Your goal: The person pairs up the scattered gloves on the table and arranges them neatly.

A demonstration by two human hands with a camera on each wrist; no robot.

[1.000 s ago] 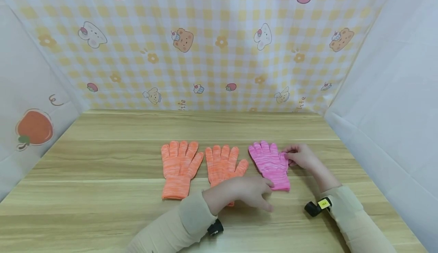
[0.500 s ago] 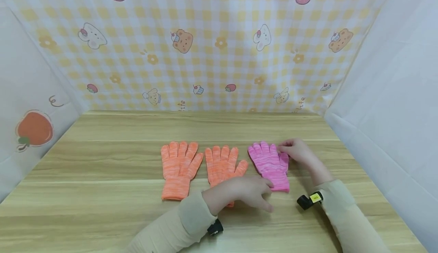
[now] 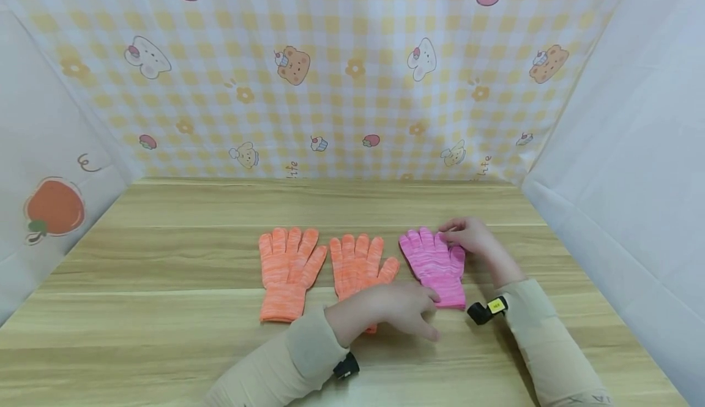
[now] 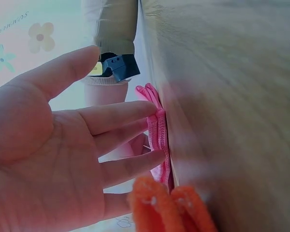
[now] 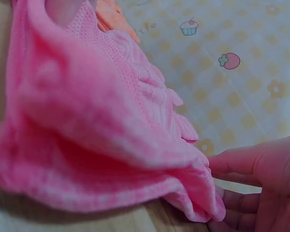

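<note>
A pink knit glove [image 3: 431,264] lies flat on the table, fingers pointing away and cuff towards me. My left hand [image 3: 404,309] reaches across from the left, its straight fingertips touching the glove's cuff [image 4: 159,150]. In the left wrist view the palm faces the camera with the fingers spread. At the glove's far right side my right hand [image 3: 467,235] pinches the tip of one glove finger. The right wrist view shows the thumb and fingers of the right hand [image 5: 261,188] at the glove's edge, partly hidden by the pink fabric.
Two orange gloves lie to the left: a left one [image 3: 286,272] in full view and a middle one [image 3: 355,263] whose cuff is partly covered by my left forearm. A checked cloth [image 3: 352,107] hangs behind the wooden table [image 3: 165,242].
My right hand has moved left and away from me, from the pink glove's thumb to the finger beside it. The left hand and the gloves have stayed in place.
</note>
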